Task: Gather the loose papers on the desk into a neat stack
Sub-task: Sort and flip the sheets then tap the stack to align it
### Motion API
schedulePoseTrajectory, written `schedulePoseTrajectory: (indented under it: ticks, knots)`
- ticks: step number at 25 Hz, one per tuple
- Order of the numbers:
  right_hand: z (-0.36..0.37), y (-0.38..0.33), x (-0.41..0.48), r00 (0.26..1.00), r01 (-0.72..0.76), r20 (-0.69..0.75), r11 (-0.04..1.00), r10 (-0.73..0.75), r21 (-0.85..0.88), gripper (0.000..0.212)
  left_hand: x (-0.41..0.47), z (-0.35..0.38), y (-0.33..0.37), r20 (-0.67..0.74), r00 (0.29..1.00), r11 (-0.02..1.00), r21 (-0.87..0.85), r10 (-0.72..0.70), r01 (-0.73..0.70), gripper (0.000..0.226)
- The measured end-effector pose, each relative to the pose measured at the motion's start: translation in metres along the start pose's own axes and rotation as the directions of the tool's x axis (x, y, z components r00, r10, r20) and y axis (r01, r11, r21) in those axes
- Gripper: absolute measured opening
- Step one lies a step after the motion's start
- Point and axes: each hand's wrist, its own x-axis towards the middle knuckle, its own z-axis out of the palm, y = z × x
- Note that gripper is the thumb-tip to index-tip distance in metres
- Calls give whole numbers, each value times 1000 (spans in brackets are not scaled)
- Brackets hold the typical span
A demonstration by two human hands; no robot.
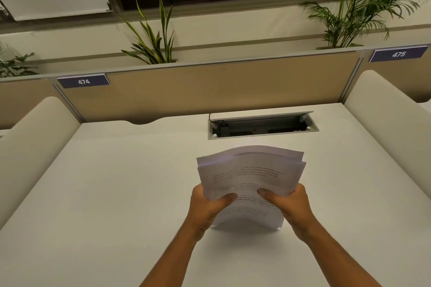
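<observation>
A bundle of white printed papers (250,175) stands nearly upright on the white desk (116,193), its lower edge resting on the surface. The sheets bow and their top edges are uneven. My left hand (207,207) grips the bundle's left side with the thumb across the front page. On the right side, my right hand (286,205) holds it the same way. No other loose sheets show on the desk.
An open cable tray (261,127) is set into the desk just behind the papers. A tan partition (210,88) with labels 474 and 475 closes the back. Cream side dividers (35,142) flank the desk. Plants stand beyond the partition.
</observation>
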Motion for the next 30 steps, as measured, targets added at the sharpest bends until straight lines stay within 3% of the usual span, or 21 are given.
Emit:
schedulePoseTrajectory:
  ticks: [10, 17, 21, 24, 26, 27, 30]
  knots:
    - [-8, -9, 1, 994, 92, 63, 996, -90, -19, 47, 5, -11, 14, 5, 997, 997, 7, 83, -83, 57]
    - [-5, 9, -1, 998, 66, 27, 997, -65, -42, 49, 0, 8, 0, -42, 999, 1000, -4, -16, 15, 47]
    - [-22, 24, -6, 999, 28, 26, 998, -27, -63, 49, -2, 14, -10, 26, 997, 997, 12, -75, 75, 48]
    - [-37, 40, -15, 1000, -20, 3, 990, 21, -137, 46, -1, 17, -29, 95, 986, 979, 166, -136, 119, 44]
    - [-54, 39, -14, 995, -47, -99, 988, 33, -147, 24, 11, 18, -39, 60, 987, 930, 347, -151, 121, 38]
    - [-66, 37, -13, 987, -68, -156, 989, 48, -132, 14, 19, 20, -42, -8, 986, 883, 444, -164, 151, 37]
    - [-102, 30, -7, 961, -124, -259, 987, 94, -102, 14, 54, 33, -45, -265, 942, 678, 655, -207, 334, 32]
